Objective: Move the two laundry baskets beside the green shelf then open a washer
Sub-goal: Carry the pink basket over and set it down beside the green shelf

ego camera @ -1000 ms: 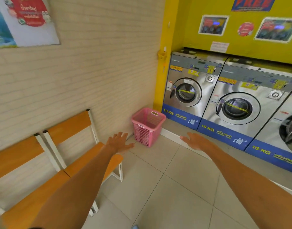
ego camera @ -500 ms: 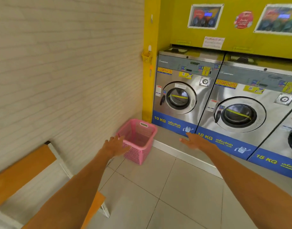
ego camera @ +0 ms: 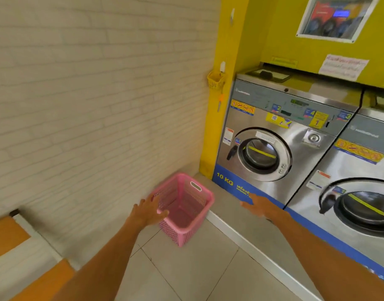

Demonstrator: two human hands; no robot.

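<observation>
A pink perforated laundry basket [ego camera: 187, 216] stands empty on the tiled floor in the corner, between the pale brick wall and the washers. My left hand [ego camera: 148, 210] hovers open at the basket's near-left rim, fingers spread over it. My right hand [ego camera: 257, 205] is stretched out open to the right of the basket, over the raised step, holding nothing. The leftmost 10 KG washer [ego camera: 271, 148] has its round door shut. A second washer [ego camera: 360, 192] stands to its right, door shut. No second basket or green shelf is in view.
A white raised step [ego camera: 247, 242] runs along the washers' base. Orange and white bench seats [ego camera: 23, 268] sit against the wall at lower left. A small yellow basket [ego camera: 216, 80] hangs on the yellow pillar.
I have come closer to the corner. The basket and washers look larger, my left hand has reached the basket's rim, and the bench has slid out to the lower left.
</observation>
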